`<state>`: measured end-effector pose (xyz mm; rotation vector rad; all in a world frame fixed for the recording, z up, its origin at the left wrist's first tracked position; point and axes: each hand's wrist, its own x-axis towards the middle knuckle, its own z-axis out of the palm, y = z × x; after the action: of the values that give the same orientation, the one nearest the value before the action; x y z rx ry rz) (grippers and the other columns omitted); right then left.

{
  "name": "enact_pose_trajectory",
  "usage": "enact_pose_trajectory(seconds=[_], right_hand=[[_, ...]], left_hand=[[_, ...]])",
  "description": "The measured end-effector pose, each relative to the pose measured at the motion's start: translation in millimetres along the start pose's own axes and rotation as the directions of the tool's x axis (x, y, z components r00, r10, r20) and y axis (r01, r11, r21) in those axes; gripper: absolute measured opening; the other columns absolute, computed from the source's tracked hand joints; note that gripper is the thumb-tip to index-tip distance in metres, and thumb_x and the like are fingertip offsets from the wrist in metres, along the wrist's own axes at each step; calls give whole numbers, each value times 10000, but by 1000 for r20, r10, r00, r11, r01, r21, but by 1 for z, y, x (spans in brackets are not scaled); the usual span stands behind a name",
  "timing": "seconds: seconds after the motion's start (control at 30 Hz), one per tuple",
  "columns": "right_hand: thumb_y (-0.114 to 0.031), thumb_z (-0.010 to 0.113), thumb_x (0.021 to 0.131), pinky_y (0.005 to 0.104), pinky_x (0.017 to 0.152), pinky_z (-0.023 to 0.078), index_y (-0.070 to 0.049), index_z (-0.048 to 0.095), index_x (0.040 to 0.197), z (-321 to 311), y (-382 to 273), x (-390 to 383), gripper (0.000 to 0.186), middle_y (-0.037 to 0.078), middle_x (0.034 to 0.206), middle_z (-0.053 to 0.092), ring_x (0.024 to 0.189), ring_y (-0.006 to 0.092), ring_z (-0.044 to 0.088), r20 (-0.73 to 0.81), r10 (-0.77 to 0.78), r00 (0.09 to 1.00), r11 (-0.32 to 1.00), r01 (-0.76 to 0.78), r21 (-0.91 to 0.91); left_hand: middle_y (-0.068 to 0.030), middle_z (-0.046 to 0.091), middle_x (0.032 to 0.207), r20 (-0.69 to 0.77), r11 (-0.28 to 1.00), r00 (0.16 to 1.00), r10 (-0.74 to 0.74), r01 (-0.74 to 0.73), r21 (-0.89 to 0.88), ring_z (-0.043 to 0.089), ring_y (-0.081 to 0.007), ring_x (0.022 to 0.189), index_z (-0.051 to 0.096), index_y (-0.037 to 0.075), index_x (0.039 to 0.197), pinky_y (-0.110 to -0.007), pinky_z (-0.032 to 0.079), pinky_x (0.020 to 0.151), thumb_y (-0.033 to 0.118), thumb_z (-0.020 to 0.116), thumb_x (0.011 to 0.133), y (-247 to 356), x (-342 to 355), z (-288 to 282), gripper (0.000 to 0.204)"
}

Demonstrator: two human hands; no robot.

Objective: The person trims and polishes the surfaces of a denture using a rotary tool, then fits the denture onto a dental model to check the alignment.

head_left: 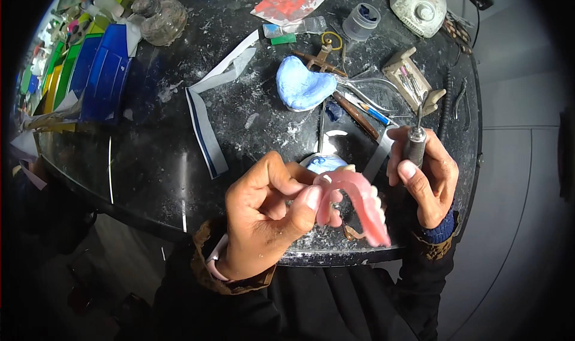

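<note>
My left hand (269, 221) pinches a pink denture (365, 209) with white teeth along its outer edge, held near the front edge of the bench. My right hand (428, 179) grips a knurled metal handpiece (414, 149), upright, with a thin bit pointing away from me. Partly hidden behind the denture, a blue and white piece (320, 161) rests on the bench. Farther back are a light blue cast (302, 83), a wooden-handled tool (356, 116), pliers (377, 104) and a blue pencil (374, 113).
A dusty black bench (156, 179) bears blue and green trays (102, 77) at left, folded paper strips (203, 131), a red-smeared sheet (290, 2), a clear jar (361, 23), a bur holder (407, 80) and a pale machine (419, 5).
</note>
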<state>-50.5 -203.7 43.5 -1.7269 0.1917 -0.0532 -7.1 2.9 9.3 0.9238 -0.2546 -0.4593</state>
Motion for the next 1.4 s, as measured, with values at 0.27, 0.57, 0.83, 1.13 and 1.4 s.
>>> enact_pose_trajectory(seconds=[0.27,0.57,0.83,1.13,1.4], right_hand=[[-171,876,616,189,469,340,26,651,1027,5,-9,-10,508,-12,577,532,490,27,449,66,-262,963,926,270,-265],[-363,879,445,210,475,403,-17,565,866,10,-6,-28,629,-23,574,521,495,69,527,-167,-310,936,946,287,-148],[-679,739,398,241,396,353,-26,520,625,17,-12,-31,726,17,528,470,442,142,506,64,-409,910,731,369,-574],[-406,869,507,286,415,430,-18,589,792,20,-15,-37,556,58,626,525,472,206,561,141,-258,956,637,278,-719],[-433,840,573,270,396,435,-23,557,738,35,-14,-39,525,39,594,487,456,156,548,59,-189,980,525,151,-838]], left_hand=[[-191,617,955,31,1000,999,18,-19,22,651,-180,834,479,-24,864,-294,561,726,-43,625,845,-4,-1,1,148],[-177,592,1043,171,997,983,-60,67,-40,640,-231,940,544,-91,1098,-330,533,803,29,675,826,-8,-1,-5,326],[-224,635,982,56,997,996,-62,65,-48,644,-301,983,490,-12,947,-410,550,820,2,721,770,-13,-6,-6,292],[-325,530,1194,329,995,943,55,-24,-98,419,-469,1218,492,11,904,-604,280,1057,93,660,838,-34,-1,-7,198],[-338,502,1214,313,999,949,34,-21,-44,414,-449,1231,484,15,916,-585,292,1063,64,672,819,-41,-6,-21,217]])
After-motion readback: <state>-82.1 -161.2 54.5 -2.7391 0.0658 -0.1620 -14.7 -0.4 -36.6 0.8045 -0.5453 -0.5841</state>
